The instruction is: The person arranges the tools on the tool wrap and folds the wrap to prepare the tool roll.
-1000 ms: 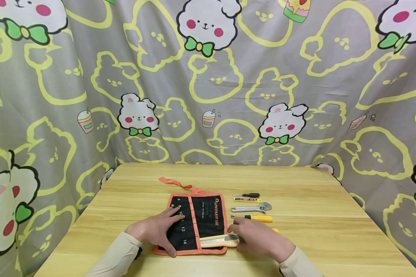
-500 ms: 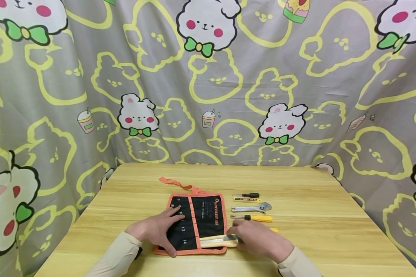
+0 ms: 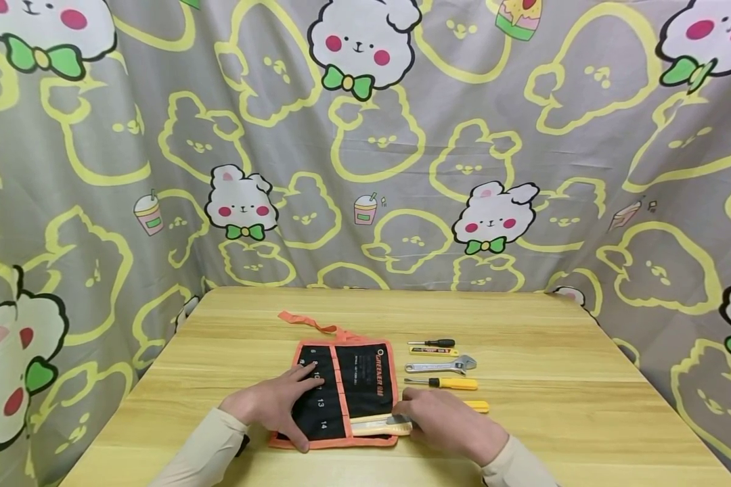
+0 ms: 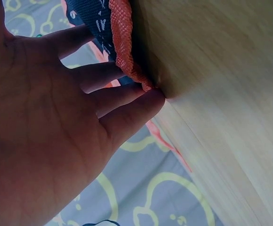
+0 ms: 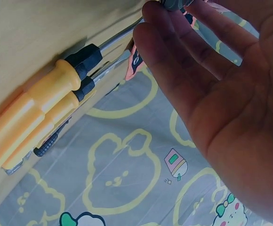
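Roughly at the near middle of the wooden tabletop (image 3: 560,392), a black tool pouch (image 3: 365,389) with orange edging lies flat, its left half printed with numbers such as 6, 13 and 14, its right half with orange lettering. The left hand (image 3: 274,406) rests on the numbered half, its fingers apart, the thumb down toward the pouch's near edge; in the left wrist view the little finger lies at the orange edging, right by the wood. The right hand (image 3: 447,416) holds a pale yellow utility knife (image 3: 374,426) by its outer end, fingers bent and clamped on it near the grey slider. The knife lies over the near part of the lettered half, its tip at the orange band that divides the pouch; whether the tip is inside a pocket I cannot tell. Just right of the pouch lie, from far to near, a small black-handled screwdriver (image 3: 432,343), a slim yellow case (image 3: 434,352), a silver adjustable wrench (image 3: 441,366), a yellow-handled screwdriver (image 3: 451,383) and a second yellow-handled screwdriver (image 3: 477,406), partly behind the right hand. An orange strap (image 3: 307,321) trails from the pouch's far edge. Beyond hangs a grey curtain (image 3: 402,162) printed with cartoon rabbits.
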Tool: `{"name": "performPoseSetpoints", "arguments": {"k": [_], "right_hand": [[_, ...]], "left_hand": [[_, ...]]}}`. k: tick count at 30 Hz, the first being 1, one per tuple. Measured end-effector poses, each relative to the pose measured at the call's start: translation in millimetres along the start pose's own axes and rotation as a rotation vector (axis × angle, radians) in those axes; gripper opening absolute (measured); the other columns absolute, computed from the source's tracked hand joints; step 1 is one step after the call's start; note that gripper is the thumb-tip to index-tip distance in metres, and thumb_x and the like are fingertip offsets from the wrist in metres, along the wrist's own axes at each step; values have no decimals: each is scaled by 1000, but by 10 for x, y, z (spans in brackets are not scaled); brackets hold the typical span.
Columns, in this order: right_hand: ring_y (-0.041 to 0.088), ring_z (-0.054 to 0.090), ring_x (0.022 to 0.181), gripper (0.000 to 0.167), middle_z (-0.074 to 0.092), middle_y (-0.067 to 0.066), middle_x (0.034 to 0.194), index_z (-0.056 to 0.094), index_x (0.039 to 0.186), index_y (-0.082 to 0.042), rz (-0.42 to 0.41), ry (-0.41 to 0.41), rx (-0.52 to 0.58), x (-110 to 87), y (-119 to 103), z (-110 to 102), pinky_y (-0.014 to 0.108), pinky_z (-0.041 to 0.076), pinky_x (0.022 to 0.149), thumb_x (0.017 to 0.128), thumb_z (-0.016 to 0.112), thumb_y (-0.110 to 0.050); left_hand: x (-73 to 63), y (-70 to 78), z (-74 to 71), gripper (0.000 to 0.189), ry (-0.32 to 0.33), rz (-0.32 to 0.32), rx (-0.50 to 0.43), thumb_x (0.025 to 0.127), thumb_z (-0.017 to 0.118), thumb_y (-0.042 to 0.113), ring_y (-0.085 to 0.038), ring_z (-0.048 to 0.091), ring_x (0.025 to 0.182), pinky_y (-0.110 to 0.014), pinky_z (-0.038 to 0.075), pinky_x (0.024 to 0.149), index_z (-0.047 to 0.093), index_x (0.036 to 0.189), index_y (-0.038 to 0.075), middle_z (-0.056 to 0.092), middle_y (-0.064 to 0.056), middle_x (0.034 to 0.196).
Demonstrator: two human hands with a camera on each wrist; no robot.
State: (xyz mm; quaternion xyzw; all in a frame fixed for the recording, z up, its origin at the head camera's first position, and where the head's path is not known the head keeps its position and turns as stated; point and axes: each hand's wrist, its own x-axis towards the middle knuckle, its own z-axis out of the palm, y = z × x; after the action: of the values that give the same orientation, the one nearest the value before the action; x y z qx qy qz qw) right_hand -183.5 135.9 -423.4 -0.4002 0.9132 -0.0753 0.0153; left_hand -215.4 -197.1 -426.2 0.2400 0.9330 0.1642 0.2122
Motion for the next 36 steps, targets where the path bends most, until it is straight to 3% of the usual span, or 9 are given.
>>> {"name": "performPoseSetpoints", "arguments": {"k": [12,36], "right_hand": [[-1,55,76,31,69,-6,99,78,114,-21,24,-18,-8,36,-49,9,24,53,69,84,85,-17],[-3,51,72,28,68,-6,98,78,114,-17,-24,30,14,61,-80,62,20,48,65,87,79,-10]], "left_hand": [[2,-3,-4,108,3,6,-4,67,93,52,-44,20,155,-64,37,111,44,156,17,22,-14,169],[-2,13,0,107,2,-5,-15,67,94,51,-43,20,155,-63,37,111,45,155,16,23,-13,169]]}}
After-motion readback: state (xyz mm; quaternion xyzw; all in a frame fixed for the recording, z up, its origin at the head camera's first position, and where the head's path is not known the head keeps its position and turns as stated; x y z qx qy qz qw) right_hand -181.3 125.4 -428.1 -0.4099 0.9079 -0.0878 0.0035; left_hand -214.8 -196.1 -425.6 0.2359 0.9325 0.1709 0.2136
